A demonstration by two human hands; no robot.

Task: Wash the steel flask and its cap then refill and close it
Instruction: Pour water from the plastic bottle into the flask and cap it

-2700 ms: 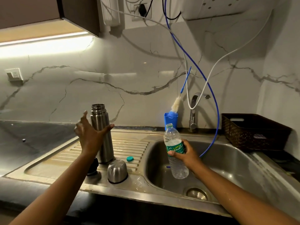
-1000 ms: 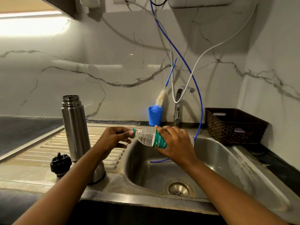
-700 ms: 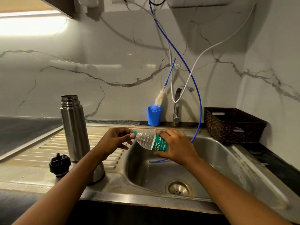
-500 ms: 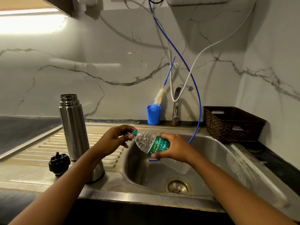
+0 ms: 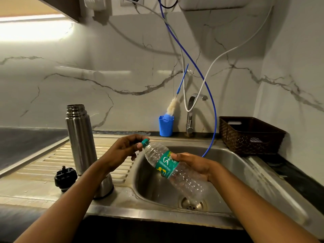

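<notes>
The steel flask [image 5: 81, 139] stands upright and uncapped on the drainboard [image 5: 43, 165]; its black stopper [image 5: 65, 178] sits at seven o'clock (steel cup [image 5: 104, 188] at five).

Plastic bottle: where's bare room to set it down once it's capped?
The ribbed drainboard left of the steel flask, up to the dark counter, is bare. So is the strip behind, between the flask and the blue cup. It is crowded at the front, where the black stopper and the steel cap sit at the flask's foot.

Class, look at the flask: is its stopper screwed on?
No, the flask stands open-mouthed, and the black stopper lies beside it on the drainboard.
</notes>
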